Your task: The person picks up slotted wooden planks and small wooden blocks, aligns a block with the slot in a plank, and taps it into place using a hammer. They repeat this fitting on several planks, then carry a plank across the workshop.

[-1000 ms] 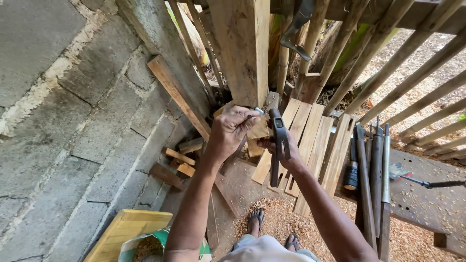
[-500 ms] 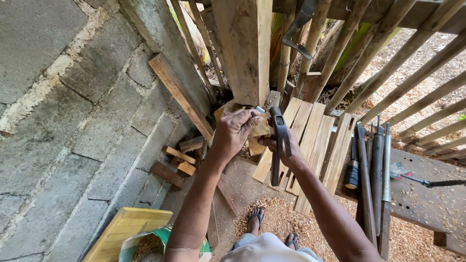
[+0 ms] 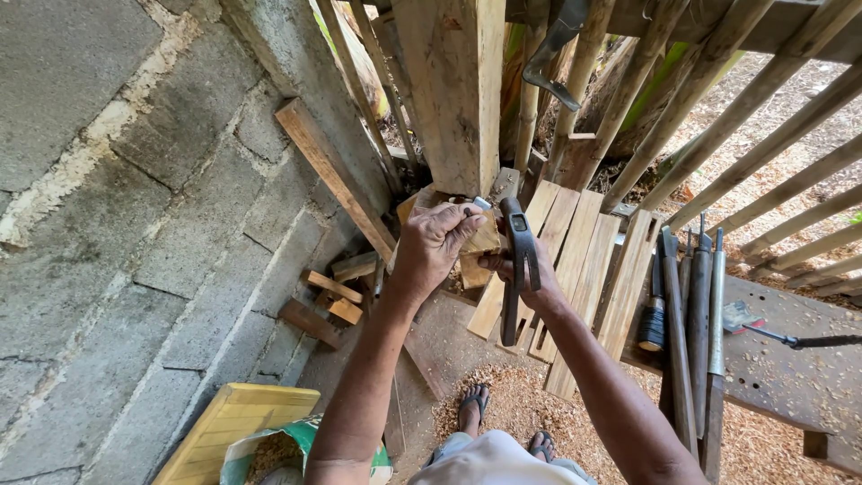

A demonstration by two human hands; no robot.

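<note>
Seen from the head camera, looking down: a person's left hand (image 3: 437, 241) is closed over a small wooden block (image 3: 480, 241) held in front of an upright timber post (image 3: 455, 90), the fingers curled tight on its top edge; the right hand (image 3: 516, 269) is wrapped round a dark hammer (image 3: 518, 260), its head up beside the block and its handle pointing down toward the person; the block looks light, stiff and dry, best pinched by its sides clear of the hammer's path, while the hammer seems head-heavy and steadiest held low on the handle; flat planks (image 3: 575, 260) lean just right of the hands; long metal tools (image 3: 696, 323) lie on the counter (image 3: 790, 359) at far right; sawdust (image 3: 503, 404) covers the floor near the sandalled feet; a concrete-block wall (image 3: 135, 224) fills the left, with a yellow board (image 3: 235, 429) at its foot.
</note>
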